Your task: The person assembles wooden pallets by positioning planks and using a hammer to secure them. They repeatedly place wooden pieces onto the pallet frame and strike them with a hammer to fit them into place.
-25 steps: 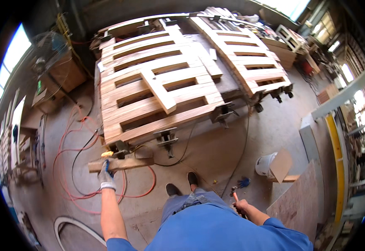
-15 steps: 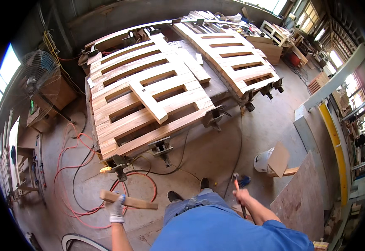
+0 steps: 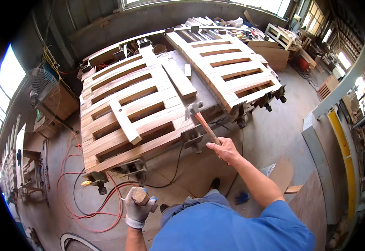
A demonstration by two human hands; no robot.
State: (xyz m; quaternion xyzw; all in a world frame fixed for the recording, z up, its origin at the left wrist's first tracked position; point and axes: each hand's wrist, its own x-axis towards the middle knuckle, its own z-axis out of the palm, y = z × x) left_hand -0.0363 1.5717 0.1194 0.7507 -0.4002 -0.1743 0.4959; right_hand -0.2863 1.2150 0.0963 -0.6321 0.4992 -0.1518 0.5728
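My left hand, in a pale work glove with blue fingertips, is closed round a wooden block seen nearly end-on. In my bare right hand is a claw hammer, gripped by its orange-red handle. Its head is raised in front of the near right corner of a slatted wooden panel; whether they touch I cannot tell. Across that panel's slats lies a loose wooden strip. Bar clamps hold the panel along its near edge.
A second clamped slatted panel lies to the right, with a loose board between the two. Red hoses coil across the floor at left. A fan stands far left. A blue glove lies by my feet.
My right hand has lifted the hammer up and forward from beside my body toward the panel. My left hand has moved right and turned the block from sideways to end-on. My view has shifted.
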